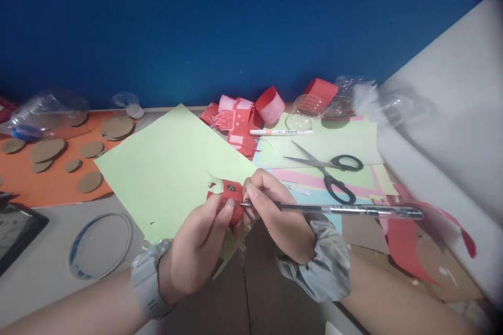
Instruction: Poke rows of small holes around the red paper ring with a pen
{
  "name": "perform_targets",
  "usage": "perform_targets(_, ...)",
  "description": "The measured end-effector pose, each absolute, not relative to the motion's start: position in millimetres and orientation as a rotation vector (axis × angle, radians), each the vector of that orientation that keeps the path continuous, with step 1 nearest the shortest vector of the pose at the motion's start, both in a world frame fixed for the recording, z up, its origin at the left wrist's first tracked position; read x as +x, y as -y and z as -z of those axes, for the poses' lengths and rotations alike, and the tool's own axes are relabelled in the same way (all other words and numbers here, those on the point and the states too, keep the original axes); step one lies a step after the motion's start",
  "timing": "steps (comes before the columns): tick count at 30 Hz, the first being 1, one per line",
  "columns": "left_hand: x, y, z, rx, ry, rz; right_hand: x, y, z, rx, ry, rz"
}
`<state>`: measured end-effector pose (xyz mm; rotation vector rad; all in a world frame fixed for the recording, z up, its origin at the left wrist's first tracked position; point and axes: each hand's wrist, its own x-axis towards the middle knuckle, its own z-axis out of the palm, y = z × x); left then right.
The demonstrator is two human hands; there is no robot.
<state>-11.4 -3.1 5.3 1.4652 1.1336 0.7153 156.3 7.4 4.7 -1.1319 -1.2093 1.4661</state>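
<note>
Left hand pinches small red piece above green sheet, steadying it for marking; right hand closed on pen, tip against red piece; scissors lie beyond right hand

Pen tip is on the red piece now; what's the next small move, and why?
Probably a short, light pen stroke: the right hand has the pen tip against the red piece, beside its dark dots, and the left hand pinches it steady.

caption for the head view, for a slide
Left hand grips a small red paper piece while the right hand touches a pen tip to it, scissors nearby.
</note>
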Motion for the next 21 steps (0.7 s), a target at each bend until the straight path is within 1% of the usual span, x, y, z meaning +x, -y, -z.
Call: perform_targets(21,-10.3,1.5,-9.8,1.448,-1.149,-0.689,158.8,-7.9,-5.7,-1.155,1.298,-1.439)
